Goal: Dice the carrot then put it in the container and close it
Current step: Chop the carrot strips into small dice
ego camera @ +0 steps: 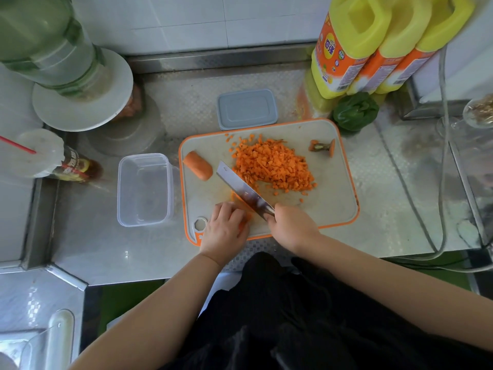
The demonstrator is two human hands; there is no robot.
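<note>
**Dicing mid-way, one chunk still whole**

I see the right hand (292, 227) wrapped round the handle of the knife (244, 192), blade angled across the cutting board (330, 209). Left hand (224, 229) has fingers curled down, pressing on carrot strips (244, 222) at the near edge of the board; most of what it holds is hidden under the fingers. Diced pile (273, 166) sits mid-board, just beyond the blade. Uncut carrot chunk (198, 165) lies at the board's left side, apart from the pile. Stem end (321, 146) is off at the far right.

Container (145, 189) stands open on the table (386, 214), touching or just beside the board's left edge. Lid (246, 109) lies behind the board.

My call for this step: keep left fingertips tucked back from the edge, feed the strips under the blade in even steps, cut straight down so cubes match the pile. Risk: strips sit close to the board's near rim, so bits may roll off.
</note>
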